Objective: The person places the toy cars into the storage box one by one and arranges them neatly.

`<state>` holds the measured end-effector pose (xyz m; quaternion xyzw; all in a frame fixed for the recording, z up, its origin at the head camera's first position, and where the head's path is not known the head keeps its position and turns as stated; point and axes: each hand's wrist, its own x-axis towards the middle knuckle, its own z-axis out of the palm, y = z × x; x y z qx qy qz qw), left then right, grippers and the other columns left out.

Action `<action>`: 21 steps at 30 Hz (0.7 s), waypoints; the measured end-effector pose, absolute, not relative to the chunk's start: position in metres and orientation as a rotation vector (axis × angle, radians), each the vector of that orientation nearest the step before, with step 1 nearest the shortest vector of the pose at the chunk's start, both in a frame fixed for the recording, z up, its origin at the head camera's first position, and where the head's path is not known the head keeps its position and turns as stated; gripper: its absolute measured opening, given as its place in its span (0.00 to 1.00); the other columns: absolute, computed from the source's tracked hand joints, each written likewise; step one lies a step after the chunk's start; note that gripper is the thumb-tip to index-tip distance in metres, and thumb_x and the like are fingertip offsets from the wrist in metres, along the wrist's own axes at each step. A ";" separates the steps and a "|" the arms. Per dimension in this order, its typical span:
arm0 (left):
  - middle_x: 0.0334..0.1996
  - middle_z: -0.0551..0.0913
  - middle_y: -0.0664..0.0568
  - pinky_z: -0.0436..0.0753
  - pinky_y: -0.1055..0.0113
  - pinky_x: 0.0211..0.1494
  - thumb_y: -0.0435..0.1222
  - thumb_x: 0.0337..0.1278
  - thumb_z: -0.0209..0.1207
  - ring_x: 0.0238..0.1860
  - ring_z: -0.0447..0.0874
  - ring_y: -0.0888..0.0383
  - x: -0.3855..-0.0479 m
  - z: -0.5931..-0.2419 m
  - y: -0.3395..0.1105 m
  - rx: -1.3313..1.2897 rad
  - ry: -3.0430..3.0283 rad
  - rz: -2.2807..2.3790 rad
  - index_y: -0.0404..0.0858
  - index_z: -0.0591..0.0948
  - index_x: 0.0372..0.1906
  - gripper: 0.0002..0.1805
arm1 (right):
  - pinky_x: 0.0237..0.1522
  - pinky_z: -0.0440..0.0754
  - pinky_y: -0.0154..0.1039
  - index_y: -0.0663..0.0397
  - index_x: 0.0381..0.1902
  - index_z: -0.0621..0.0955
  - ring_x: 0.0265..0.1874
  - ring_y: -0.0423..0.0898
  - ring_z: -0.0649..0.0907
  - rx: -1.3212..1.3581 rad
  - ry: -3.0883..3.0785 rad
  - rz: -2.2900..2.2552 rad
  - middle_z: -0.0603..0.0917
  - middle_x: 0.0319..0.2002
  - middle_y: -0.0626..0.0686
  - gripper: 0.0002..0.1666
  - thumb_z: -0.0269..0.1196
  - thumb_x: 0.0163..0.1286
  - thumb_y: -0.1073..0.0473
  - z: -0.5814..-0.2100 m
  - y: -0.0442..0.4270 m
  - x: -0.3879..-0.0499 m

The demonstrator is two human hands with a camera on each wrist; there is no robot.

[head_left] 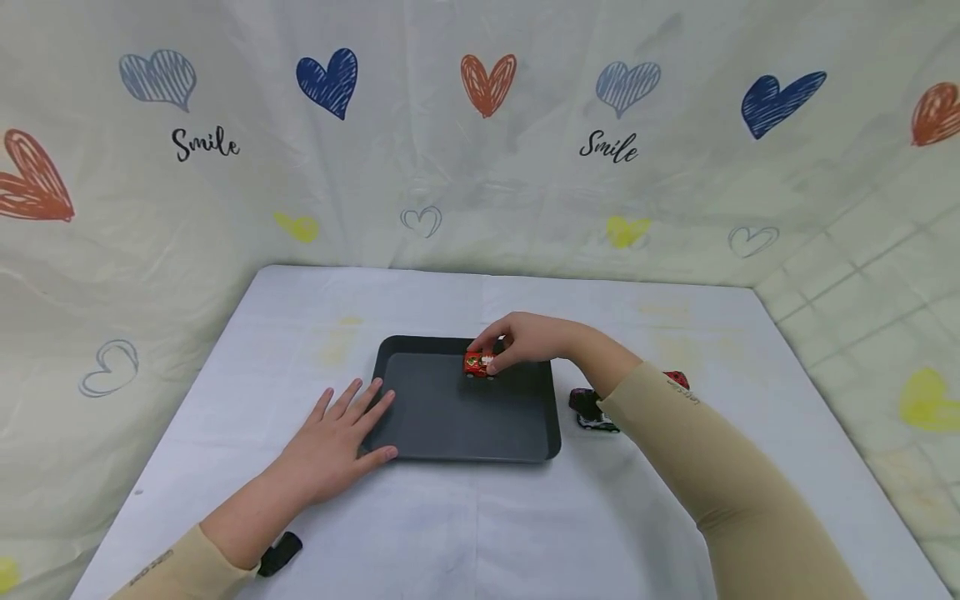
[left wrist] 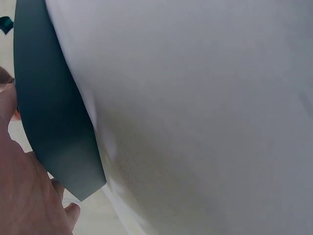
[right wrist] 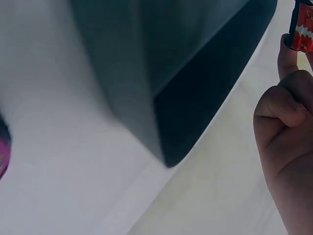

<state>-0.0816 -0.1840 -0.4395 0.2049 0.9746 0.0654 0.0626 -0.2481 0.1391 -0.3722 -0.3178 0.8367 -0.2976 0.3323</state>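
Hearts and "Smile" lettering dot the pale sheet (head_left: pixel 480 167) behind a white-covered table (head_left: pixel 480 533). From here I see the right hand (head_left: pixel 536 335) pinching a red toy car (head_left: pixel 474 363) just beyond its fingertips, above the dark grey tray (head_left: pixel 450 417), the car's long axis running roughly left to right. Fingers spread, the left hand (head_left: pixel 330 450) rests at the tray's left edge, farther from the car. Whether its wheels touch, I can't tell.

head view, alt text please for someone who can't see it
The right hand pinches a small red toy car over a dark gray tray on a white table. The left hand lies at the tray's left edge, fingers spread. More toys sit right of the tray; hearts decorate the backdrop.
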 end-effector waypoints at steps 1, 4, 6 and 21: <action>0.80 0.48 0.52 0.41 0.42 0.77 0.69 0.64 0.46 0.79 0.42 0.45 -0.082 -0.440 -0.184 0.617 2.944 0.195 0.50 0.54 0.80 0.46 | 0.39 0.78 0.39 0.39 0.57 0.83 0.35 0.57 0.82 -0.842 2.180 -0.780 0.82 0.43 0.46 0.22 0.70 0.64 0.54 -0.373 0.135 -0.249; 0.80 0.48 0.52 0.42 0.41 0.77 0.68 0.64 0.47 0.79 0.42 0.45 -0.082 -0.439 -0.183 0.613 2.944 0.187 0.49 0.54 0.80 0.46 | 0.43 0.79 0.41 0.39 0.56 0.83 0.37 0.58 0.83 -0.850 2.165 -0.794 0.82 0.43 0.47 0.22 0.70 0.64 0.54 -0.374 0.125 -0.250; 0.80 0.48 0.52 0.43 0.41 0.77 0.68 0.64 0.48 0.79 0.42 0.45 -0.081 -0.438 -0.183 0.606 2.942 0.190 0.49 0.54 0.79 0.46 | 0.44 0.79 0.41 0.40 0.56 0.83 0.38 0.57 0.84 -0.852 2.154 -0.802 0.82 0.43 0.47 0.22 0.70 0.64 0.54 -0.375 0.118 -0.250; 0.80 0.48 0.52 0.42 0.40 0.77 0.68 0.63 0.49 0.79 0.41 0.45 -0.082 -0.439 -0.183 0.584 2.930 0.184 0.49 0.54 0.80 0.47 | 0.43 0.78 0.35 0.47 0.60 0.82 0.42 0.43 0.79 -0.976 2.143 -0.603 0.82 0.41 0.45 0.25 0.70 0.66 0.54 -0.392 0.065 -0.242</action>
